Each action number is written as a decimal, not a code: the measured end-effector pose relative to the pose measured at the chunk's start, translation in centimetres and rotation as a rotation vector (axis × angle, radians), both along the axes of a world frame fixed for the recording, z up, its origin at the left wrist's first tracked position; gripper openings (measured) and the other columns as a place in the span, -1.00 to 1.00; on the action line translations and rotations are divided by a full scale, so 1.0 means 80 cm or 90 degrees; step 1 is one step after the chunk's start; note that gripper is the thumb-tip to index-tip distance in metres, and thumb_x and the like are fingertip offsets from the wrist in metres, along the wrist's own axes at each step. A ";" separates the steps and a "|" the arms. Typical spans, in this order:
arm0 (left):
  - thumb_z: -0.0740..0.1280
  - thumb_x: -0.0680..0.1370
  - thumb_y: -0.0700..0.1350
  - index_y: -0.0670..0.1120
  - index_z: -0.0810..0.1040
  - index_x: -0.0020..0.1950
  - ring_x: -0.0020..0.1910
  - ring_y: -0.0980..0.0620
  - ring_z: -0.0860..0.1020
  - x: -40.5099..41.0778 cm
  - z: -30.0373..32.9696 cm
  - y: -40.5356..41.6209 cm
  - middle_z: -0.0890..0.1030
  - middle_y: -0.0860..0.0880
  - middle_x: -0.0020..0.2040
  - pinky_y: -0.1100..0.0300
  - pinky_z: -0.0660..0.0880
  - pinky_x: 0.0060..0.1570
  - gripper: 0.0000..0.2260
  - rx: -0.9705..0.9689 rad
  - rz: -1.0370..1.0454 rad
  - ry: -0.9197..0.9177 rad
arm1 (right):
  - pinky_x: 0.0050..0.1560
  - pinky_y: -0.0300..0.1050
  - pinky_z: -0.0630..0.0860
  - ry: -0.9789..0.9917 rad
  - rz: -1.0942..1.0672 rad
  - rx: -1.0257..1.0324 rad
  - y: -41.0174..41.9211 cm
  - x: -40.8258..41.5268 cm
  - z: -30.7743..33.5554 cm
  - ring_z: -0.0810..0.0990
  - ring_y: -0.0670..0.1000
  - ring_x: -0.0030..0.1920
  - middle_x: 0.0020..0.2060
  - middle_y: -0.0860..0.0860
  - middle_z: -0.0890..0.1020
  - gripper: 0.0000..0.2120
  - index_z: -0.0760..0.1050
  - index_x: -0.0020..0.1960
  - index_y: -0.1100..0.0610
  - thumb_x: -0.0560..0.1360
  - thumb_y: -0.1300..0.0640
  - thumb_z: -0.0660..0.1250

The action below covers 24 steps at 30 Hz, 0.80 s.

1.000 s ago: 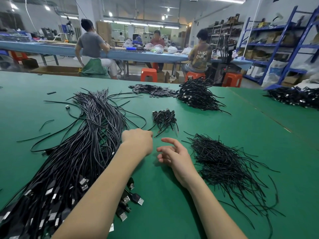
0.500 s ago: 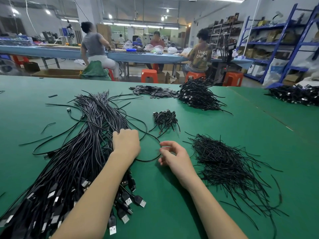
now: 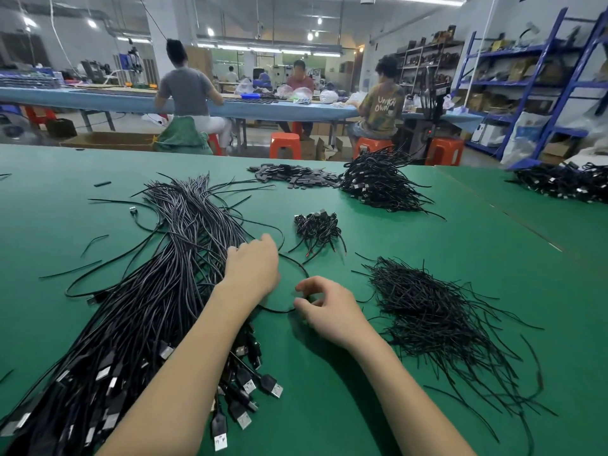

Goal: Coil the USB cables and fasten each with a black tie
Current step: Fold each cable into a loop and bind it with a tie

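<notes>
Your right hand (image 3: 329,311) pinches one loose cable (image 3: 289,258) on the green table (image 3: 329,406); left hand (image 3: 253,268), fingers curled, grips into the USB cable bundle (image 3: 148,291) left of it. Bare table near the hands, tie pile (image 3: 437,314) right of them, coiled cables (image 3: 317,225) beyond. Left fingertips hidden.

Green worktop (image 3: 378,406) | loose USB cables (image 3: 138,311) | black ties (image 3: 437,311) | coiled bundles (image 3: 317,225) | far cable heap (image 3: 378,182)
</notes>
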<state>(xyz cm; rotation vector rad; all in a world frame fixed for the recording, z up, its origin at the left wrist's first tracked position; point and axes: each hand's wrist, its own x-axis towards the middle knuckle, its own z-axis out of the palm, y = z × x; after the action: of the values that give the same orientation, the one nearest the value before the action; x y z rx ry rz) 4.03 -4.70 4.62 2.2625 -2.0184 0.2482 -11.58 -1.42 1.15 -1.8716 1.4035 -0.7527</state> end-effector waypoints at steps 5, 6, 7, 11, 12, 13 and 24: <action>0.15 0.58 -0.21 -0.16 0.27 0.10 0.10 -0.23 0.58 0.006 0.018 0.013 0.59 -0.20 0.14 0.02 0.28 -0.05 -0.88 0.012 -0.028 0.027 | -0.11 -0.40 0.41 0.143 0.063 -0.104 0.012 0.012 0.001 0.57 -0.10 -0.17 -0.06 -0.02 0.60 -0.83 0.65 0.08 0.03 0.51 0.03 0.41; 0.15 0.59 -0.21 -0.19 0.29 0.19 0.12 -0.23 0.57 0.008 0.023 0.014 0.59 -0.21 0.16 0.01 0.31 -0.04 -0.81 0.008 -0.021 0.037 | -0.04 -0.29 0.46 0.175 0.076 -0.123 0.016 0.015 0.002 0.59 -0.06 -0.11 -0.08 -0.04 0.63 -0.85 0.65 0.06 0.01 0.52 0.01 0.41; 0.15 0.59 -0.20 -0.22 0.29 0.25 0.13 -0.23 0.57 0.010 0.029 0.015 0.58 -0.22 0.17 0.00 0.32 -0.03 -0.75 0.000 -0.011 0.052 | 0.00 -0.22 0.50 0.196 0.086 -0.135 0.020 0.019 0.003 0.60 -0.03 -0.06 -0.11 -0.07 0.66 -0.87 0.64 0.05 -0.01 0.52 0.01 0.41; 0.15 0.59 -0.20 -0.15 0.23 0.06 0.08 -0.25 0.57 0.018 0.049 0.020 0.57 -0.26 0.14 0.02 0.30 -0.08 -0.89 -0.065 0.006 0.132 | 0.01 -0.17 0.56 0.186 0.169 -0.102 0.027 0.028 0.008 0.60 -0.06 -0.14 -0.25 -0.15 0.62 -0.91 0.64 -0.01 -0.01 0.53 0.01 0.40; 0.14 0.60 -0.20 -0.14 0.22 0.04 0.05 -0.24 0.56 0.018 0.050 0.021 0.57 -0.25 0.13 0.03 0.30 -0.08 -0.91 -0.062 0.003 0.147 | -0.02 -0.20 0.55 0.165 0.186 -0.088 0.027 0.029 0.010 0.58 -0.09 -0.18 -0.27 -0.15 0.60 -0.91 0.64 -0.02 0.00 0.53 0.01 0.40; 0.13 0.61 -0.19 -0.14 0.23 0.04 0.01 -0.22 0.53 0.017 0.051 0.021 0.57 -0.25 0.13 0.03 0.31 -0.09 -0.93 -0.055 -0.003 0.165 | -0.09 -0.28 0.52 0.133 0.195 -0.073 0.026 0.029 0.010 0.55 -0.15 -0.24 -0.28 -0.15 0.59 -0.91 0.65 -0.03 0.01 0.54 0.02 0.40; 0.14 0.64 -0.13 -0.09 0.46 0.05 -0.06 -0.07 0.50 0.008 0.087 0.034 0.59 -0.10 0.01 0.09 0.40 -0.06 -0.88 -0.098 -0.110 0.404 | -0.07 0.00 0.58 -0.200 0.097 0.084 0.013 0.028 0.008 0.64 -0.05 -0.27 -0.01 -0.11 0.63 -0.64 0.47 0.32 -0.13 0.55 -0.03 0.43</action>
<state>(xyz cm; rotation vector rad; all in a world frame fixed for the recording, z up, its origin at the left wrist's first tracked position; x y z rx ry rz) 4.66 -2.01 11.56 1.7555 -1.7552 -0.2860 -9.34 -0.39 1.78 -1.6549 1.0740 -0.8158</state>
